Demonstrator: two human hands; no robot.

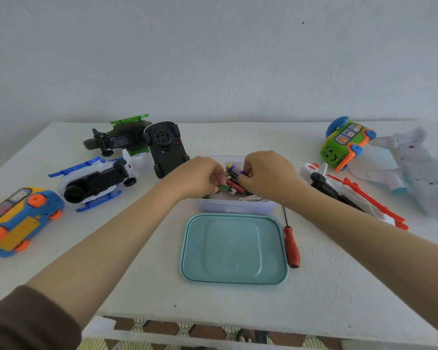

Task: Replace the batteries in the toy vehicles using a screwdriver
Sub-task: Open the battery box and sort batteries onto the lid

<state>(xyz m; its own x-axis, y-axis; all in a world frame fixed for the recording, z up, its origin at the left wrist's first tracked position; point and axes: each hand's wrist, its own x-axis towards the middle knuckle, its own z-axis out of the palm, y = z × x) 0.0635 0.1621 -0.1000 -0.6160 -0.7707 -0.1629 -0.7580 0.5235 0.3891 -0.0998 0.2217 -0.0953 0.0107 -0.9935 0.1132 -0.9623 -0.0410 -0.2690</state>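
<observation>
Both hands are in the clear box point(235, 207) at the middle of the tabletop point(339, 279), right over the heap of batteries point(234, 185). My right hand point(266, 176) pinches a purple battery point(236, 170) between thumb and fingertips, lifted just above the others at the far side of the box. My left hand point(200, 175) has its fingers curled down into the heap, fingertips at a green battery point(223, 188); whether I actually grip it, I cannot tell, the knuckles hide it. Just in front of the box lies its teal lid point(234, 248), flat on the tabletop, nearly touching the box's near wall. And there's the screwdriver point(291, 245), red handle toward me, thin shaft pointing away, lying just beside the lid's right edge, with no hand on it. Toys all around: on my left a blue and orange bus point(18, 221) tipped on its side, a blue and white helicopter point(94, 181) turned belly up, a green helicopter point(119, 138) behind it, also underside up, and a black car point(166, 147) flipped over, close to my left hand. On my right a red and white helicopter point(352, 195) lies partly under my forearm, a green and orange bus point(344, 145) is tilted near the far edge, and a white plane point(415, 168) lies beside it. A brown sleeve point(28, 322) is pushed up my left arm.
</observation>
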